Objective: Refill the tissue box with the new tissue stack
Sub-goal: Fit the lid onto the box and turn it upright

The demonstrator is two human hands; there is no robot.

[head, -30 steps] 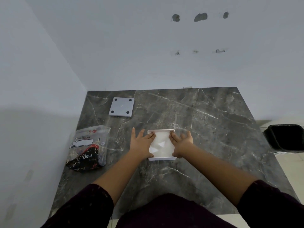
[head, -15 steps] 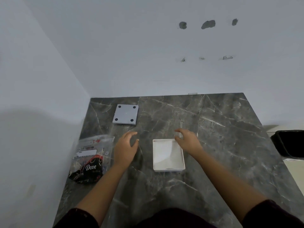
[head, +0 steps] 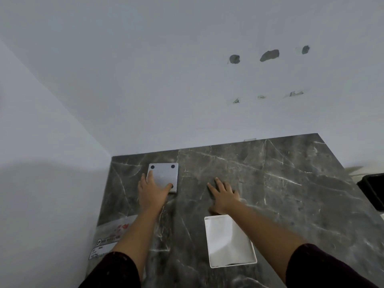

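White tissue box [head: 230, 241] sits open near right on the table [head: 291, 183], seemingly filled, while the left hand [head: 151, 192] rests straight-fingered on the far-left grey cover [head: 166, 173], not yet fitted, and the right hand [head: 223, 196] lies spread, empty.

**Dark marble surface in a white corner**

The surface [head: 291, 194] carries a grey square plate [head: 164, 175] with black dots at the far left. An open white box [head: 230, 244] sits nearer, and a printed plastic pack [head: 110, 235] lies at the left edge, partly hidden.
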